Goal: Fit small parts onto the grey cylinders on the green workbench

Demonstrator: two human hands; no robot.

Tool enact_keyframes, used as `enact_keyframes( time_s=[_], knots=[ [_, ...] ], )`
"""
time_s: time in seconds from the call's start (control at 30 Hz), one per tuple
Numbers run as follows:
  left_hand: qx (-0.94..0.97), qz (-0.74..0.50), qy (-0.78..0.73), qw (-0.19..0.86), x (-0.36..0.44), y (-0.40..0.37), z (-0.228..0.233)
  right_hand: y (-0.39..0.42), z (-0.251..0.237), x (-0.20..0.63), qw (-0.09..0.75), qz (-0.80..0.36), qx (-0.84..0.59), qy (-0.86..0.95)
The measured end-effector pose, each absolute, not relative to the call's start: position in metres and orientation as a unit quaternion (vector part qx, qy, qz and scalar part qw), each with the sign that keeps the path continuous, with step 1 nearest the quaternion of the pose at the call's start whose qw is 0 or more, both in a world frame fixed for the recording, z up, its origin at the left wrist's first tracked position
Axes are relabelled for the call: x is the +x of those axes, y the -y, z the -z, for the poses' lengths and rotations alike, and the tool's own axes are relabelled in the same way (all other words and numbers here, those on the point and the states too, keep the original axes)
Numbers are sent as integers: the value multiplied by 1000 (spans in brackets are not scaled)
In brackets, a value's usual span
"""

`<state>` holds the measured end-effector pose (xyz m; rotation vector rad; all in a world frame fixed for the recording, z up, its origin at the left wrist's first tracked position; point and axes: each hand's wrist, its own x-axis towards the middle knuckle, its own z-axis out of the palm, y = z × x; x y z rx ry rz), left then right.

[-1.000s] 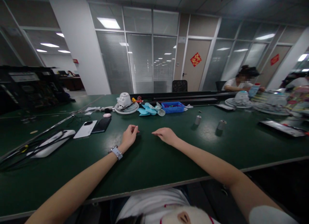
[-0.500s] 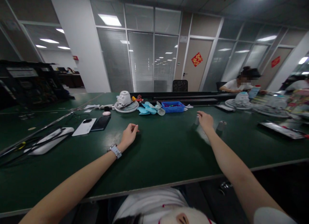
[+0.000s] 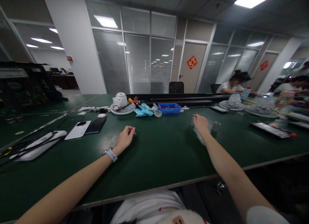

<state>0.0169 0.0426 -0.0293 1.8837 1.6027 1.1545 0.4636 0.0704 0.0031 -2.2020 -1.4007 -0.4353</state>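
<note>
My left hand [image 3: 126,136] rests on the green table [image 3: 154,153] with its fingers curled in. No object shows in it. My right hand [image 3: 201,122] is farther right, its fingertips closed at the top of a small grey cylinder [image 3: 192,121], which the fingers partly hide. Just right of that hand, a second grey cylinder [image 3: 216,126] stands upright. Beneath the right wrist lies a pale, see-through patch, perhaps a plastic bag [image 3: 199,135]; the arm covers part of it.
A white fan part [image 3: 120,102], light blue fan blades [image 3: 144,110] and a blue basket [image 3: 169,109] line the back. Phones [image 3: 77,130] and a white cabled device [image 3: 40,146] lie left. At right are a dark tray [image 3: 271,129] and a seated person [image 3: 231,85].
The view has turned slightly right, so everything sits a little farther left. Both hands stay nearly in place on the table, and the right fingertips remain at the same cylinder.
</note>
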Motion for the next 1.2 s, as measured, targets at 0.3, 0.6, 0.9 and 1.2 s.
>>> enact_keyframes(
  time_s=[0.3,0.6,0.9,1.2],
  knots=[
    [677,-396,-584,210,17,-41,26,-64,-2,463,278,169,-799,506],
    [680,-375,-598,199,12,-45,25,-71,11,463,326,96,-808,481],
    [691,-368,-591,194,10,-48,29,-80,28,476,361,3,-825,436],
    [686,-380,-591,190,11,-50,30,-75,18,455,384,9,-811,441]
  ],
)
